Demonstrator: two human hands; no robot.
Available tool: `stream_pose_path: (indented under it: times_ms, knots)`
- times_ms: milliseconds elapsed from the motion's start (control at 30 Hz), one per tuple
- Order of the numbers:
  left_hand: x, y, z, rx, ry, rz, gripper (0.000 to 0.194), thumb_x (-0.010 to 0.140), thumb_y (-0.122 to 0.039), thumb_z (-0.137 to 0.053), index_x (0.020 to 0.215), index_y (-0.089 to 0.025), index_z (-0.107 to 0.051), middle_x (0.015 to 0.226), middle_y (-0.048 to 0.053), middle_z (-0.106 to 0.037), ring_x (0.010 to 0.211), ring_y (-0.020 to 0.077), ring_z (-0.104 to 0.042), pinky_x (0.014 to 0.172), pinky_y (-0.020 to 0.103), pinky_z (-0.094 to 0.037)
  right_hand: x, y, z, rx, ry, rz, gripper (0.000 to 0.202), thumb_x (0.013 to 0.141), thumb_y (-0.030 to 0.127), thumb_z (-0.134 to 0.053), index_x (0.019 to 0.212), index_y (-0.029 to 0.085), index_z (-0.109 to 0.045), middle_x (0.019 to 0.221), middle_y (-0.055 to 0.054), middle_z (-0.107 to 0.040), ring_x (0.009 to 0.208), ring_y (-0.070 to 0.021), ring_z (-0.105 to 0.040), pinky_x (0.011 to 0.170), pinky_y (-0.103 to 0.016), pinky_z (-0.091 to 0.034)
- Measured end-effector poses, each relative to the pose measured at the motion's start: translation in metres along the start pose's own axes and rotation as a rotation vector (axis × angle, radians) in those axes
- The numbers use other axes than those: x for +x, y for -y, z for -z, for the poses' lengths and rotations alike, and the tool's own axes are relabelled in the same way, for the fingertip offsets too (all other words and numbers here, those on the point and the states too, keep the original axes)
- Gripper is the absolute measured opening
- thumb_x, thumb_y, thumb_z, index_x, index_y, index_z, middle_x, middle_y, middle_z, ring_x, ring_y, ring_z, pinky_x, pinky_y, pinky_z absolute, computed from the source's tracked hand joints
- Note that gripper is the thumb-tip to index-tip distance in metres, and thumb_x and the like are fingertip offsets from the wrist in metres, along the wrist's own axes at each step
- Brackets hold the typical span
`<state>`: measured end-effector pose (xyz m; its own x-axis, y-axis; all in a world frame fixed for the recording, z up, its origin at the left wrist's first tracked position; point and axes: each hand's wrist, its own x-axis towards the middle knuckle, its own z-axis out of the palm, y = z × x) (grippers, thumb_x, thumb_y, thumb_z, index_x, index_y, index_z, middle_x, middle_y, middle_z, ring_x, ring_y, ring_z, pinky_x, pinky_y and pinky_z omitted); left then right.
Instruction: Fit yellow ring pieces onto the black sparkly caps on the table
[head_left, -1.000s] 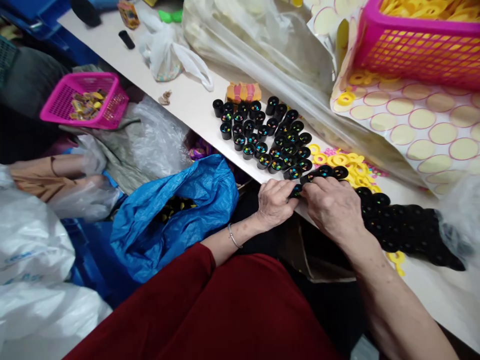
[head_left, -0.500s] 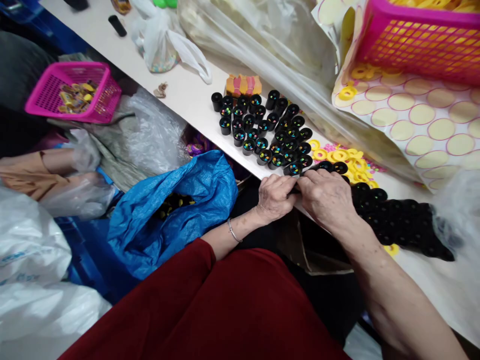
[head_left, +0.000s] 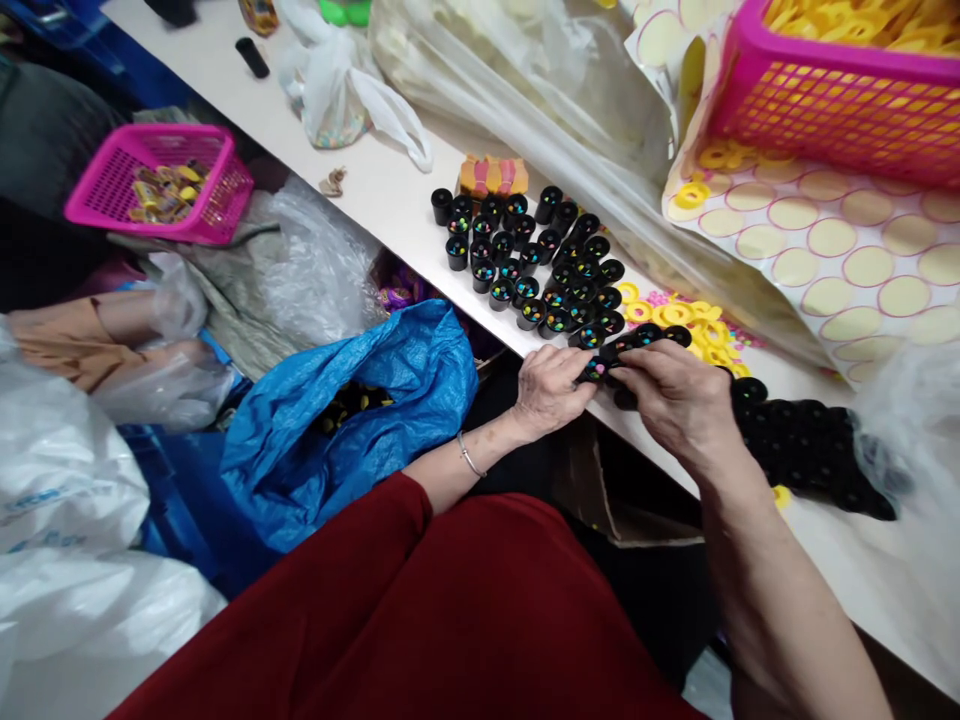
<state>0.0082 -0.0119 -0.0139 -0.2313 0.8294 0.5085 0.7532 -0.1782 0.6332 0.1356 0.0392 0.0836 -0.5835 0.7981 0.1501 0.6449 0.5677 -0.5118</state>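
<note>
grips blk cup [head_left: 595, 369] w/ colored bits in l hand [head_left: 553, 393] at white table [head_left: 401, 210] edge; has r hand [head_left: 679, 395] close by it, more blk cups [head_left: 529, 255] & yellow rings [head_left: 705, 328] nearby.

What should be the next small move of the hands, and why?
Probably steady the black cup upright with the left hand: coloured bits show inside it, and the right hand is close beside it, so a nudge might spill them.

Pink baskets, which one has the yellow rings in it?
The top-right basket, by the sheet of circles. It holds yellow rings; the left basket has little brown and yellow pieces.
</note>
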Motion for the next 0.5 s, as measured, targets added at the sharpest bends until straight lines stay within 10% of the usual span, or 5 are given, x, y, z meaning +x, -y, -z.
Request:
stream_pose_path:
  times_ms: [300,500]
  knots:
    - [0.003,0.003,0.003,-0.120,-0.049,0.004,0.015,0.074,-0.029,-0.064,0.084,-0.018,-0.068,0.080,0.003,-0.069,0.073,0.0150,-0.056,0.071,0.028,-0.045,-0.117,-0.032,0.033,-0.217,-0.877,-0.536,0.014,0.078,0.034,-0.058,0.078,0.024,-0.067,0.072,-0.004,-0.060,0.073,-0.0264,-0.059,0.072,-0.044,-0.046]
    - [0.006,0.002,0.005,-0.141,-0.030,0.019,0.018,0.065,-0.027,-0.070,0.080,-0.018,-0.066,0.075,0.002,-0.066,0.073,0.0156,-0.055,0.071,0.029,-0.045,-0.174,-0.091,0.026,-0.203,-0.619,-0.973,0.040,0.060,0.048,-0.064,0.084,0.016,-0.065,0.086,-0.006,-0.055,0.067,-0.0190,-0.049,0.072,-0.043,-0.047]
